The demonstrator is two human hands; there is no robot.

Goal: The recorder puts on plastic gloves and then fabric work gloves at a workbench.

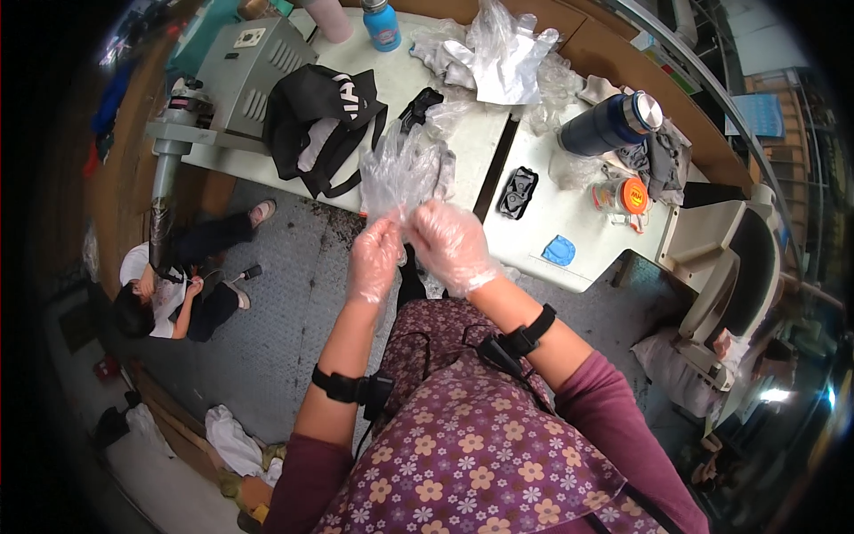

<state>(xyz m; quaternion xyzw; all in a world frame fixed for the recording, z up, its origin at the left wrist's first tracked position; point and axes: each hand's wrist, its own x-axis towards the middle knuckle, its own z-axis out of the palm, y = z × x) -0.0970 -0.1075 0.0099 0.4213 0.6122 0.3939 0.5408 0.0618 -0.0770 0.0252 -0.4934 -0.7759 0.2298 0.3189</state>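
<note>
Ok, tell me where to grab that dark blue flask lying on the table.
Grip the flask around the middle of its dark body, coming from above with fingers across its width. It lies on its side, steel cap toward the right, so the round barrel is the widest free part; cloth crowds the cap end.

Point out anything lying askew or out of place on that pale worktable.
The dark blue steel flask lies tipped on its side near the table's right end, beside a crumpled grey cloth. Loose clear plastic bags sit heaped at the far edge. Nothing looks spilled.

Head camera looks steeply down, close over the worktable (569,227).
</note>
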